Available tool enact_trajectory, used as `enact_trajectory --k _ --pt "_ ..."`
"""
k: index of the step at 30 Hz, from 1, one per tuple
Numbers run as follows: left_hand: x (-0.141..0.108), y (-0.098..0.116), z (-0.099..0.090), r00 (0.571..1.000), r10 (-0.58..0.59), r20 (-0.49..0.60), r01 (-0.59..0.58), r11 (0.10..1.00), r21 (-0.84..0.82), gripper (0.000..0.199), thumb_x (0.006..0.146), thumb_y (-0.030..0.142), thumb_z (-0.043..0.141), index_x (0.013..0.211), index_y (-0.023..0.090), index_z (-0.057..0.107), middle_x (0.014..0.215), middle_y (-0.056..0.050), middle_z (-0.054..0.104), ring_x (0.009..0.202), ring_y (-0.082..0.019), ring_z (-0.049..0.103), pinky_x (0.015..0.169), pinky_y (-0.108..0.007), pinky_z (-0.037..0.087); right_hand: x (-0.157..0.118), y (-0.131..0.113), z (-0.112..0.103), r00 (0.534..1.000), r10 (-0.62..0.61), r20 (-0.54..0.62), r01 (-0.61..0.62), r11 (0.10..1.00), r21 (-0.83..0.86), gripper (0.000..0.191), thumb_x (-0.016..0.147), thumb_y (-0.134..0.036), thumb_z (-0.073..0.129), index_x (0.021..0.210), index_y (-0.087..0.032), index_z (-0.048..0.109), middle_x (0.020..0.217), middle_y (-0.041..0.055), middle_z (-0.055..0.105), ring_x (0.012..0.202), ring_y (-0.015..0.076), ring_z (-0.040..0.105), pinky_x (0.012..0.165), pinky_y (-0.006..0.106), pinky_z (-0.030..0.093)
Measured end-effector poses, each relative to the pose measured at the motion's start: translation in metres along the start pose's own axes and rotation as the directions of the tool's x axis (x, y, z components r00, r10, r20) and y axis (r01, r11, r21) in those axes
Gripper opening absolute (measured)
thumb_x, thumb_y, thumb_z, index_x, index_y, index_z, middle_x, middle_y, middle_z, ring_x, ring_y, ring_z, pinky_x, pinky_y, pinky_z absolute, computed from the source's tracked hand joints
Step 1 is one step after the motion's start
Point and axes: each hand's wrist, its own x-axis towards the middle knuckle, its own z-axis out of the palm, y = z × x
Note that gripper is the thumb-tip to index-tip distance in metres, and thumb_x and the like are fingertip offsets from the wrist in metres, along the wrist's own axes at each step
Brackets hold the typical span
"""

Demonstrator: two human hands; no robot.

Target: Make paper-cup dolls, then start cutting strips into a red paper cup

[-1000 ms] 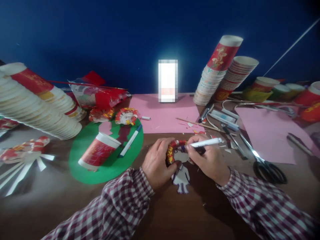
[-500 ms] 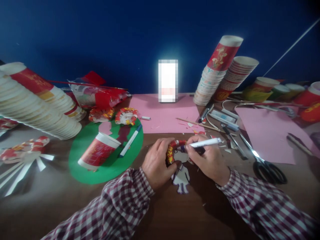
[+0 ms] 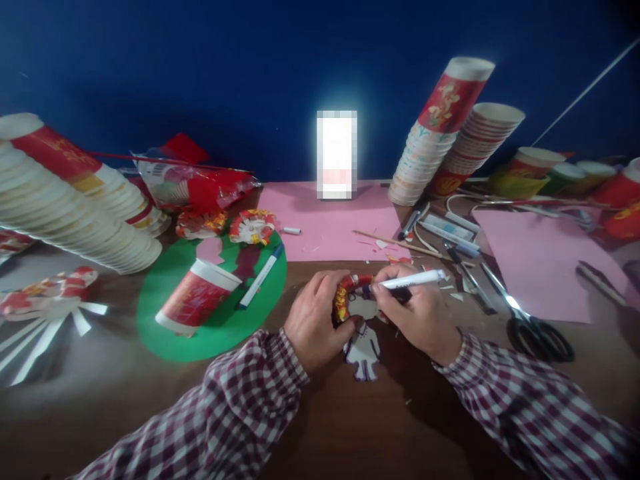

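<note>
A small paper doll (image 3: 364, 345) with a pale body and purple outline lies on the brown table, a curled red and yellow paper piece (image 3: 342, 305) around its head. My left hand (image 3: 318, 323) is closed on the doll's upper left side, thumb near its neck. My right hand (image 3: 419, 316) grips a white marker (image 3: 413, 279), its tip end pointing left at the top of the doll's head. The fingers partly hide the head, and the exact tip contact cannot be made out.
Leaning cup stacks stand at left (image 3: 75, 193) and right (image 3: 425, 153). A red cup (image 3: 197, 297) lies on a green paper disc (image 3: 210, 343). Black-handled scissors (image 3: 540, 337) lie right of my right hand. Pink sheets (image 3: 330, 230) and a lit phone (image 3: 337, 155) are behind.
The whole view has shifted slightly, with most things a little higher in the picture. My hands keep nearly the same hold on the doll and marker.
</note>
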Motion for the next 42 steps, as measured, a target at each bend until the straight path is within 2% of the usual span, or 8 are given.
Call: enact_trajectory --k 13,21,28,36,42 --pt "-0.0002 0.0004 -0.0001 1.000 0.001 -0.004 -0.001 1.000 -0.009 0.059 0.067 0.021 0.062 0.121 0.020 0.041 0.115 -0.008 0.052 0.107 -0.023 0.049 0.093 -0.041 0.041 -0.0001 -0.0014 -0.0010 1.000 0.019 0.012 -0.019 1.000 0.008 0.008 0.082 -0.027 0.053 0.079 -0.020 0.054 0.069 0.0008 0.058 0.064 0.0139 0.056 0.057 0.026 0.043" --pt "-0.0007 0.0000 0.0008 1.000 0.004 -0.011 -0.004 1.000 -0.011 0.059 0.067 0.020 0.062 0.122 0.020 0.041 0.115 -0.008 0.052 0.108 -0.023 0.049 0.093 -0.041 0.041 0.0002 -0.0003 -0.0015 1.000 -0.019 -0.006 0.019 1.000 -0.013 0.006 0.081 -0.025 0.054 0.079 -0.019 0.055 0.070 0.0012 0.059 0.067 0.0151 0.056 0.058 0.026 0.043" --pt "-0.0007 0.0000 0.0009 1.000 0.000 -0.007 0.000 1.000 0.001 0.059 0.067 0.021 0.062 0.122 0.019 0.041 0.115 -0.008 0.052 0.108 -0.022 0.048 0.094 -0.039 0.041 0.0000 -0.0001 -0.0004 1.000 0.016 0.007 -0.016 1.000 -0.004 0.007 0.081 -0.026 0.054 0.080 -0.019 0.055 0.070 0.0004 0.058 0.063 0.0132 0.055 0.057 0.026 0.042" --pt "-0.0003 -0.0002 0.0003 1.000 0.003 -0.005 -0.003 1.000 -0.013 0.057 0.067 0.021 0.062 0.121 0.020 0.041 0.115 -0.008 0.052 0.108 -0.023 0.049 0.093 -0.041 0.041 -0.0002 0.0003 -0.0004 1.000 -0.009 -0.006 0.009 1.000 0.004 0.006 0.081 -0.025 0.054 0.080 -0.019 0.055 0.074 0.0017 0.059 0.066 0.0136 0.056 0.057 0.025 0.042" --pt "-0.0010 -0.0003 0.0004 1.000 0.006 -0.015 -0.006 1.000 -0.018 0.058 0.067 0.021 0.062 0.121 0.021 0.041 0.114 -0.008 0.052 0.108 -0.024 0.049 0.093 -0.042 0.041 -0.0004 0.0007 -0.0006 1.000 -0.005 -0.005 0.005 1.000 0.019 0.004 0.079 -0.023 0.054 0.079 -0.020 0.054 0.069 0.0006 0.058 0.065 0.0143 0.056 0.056 0.026 0.043"
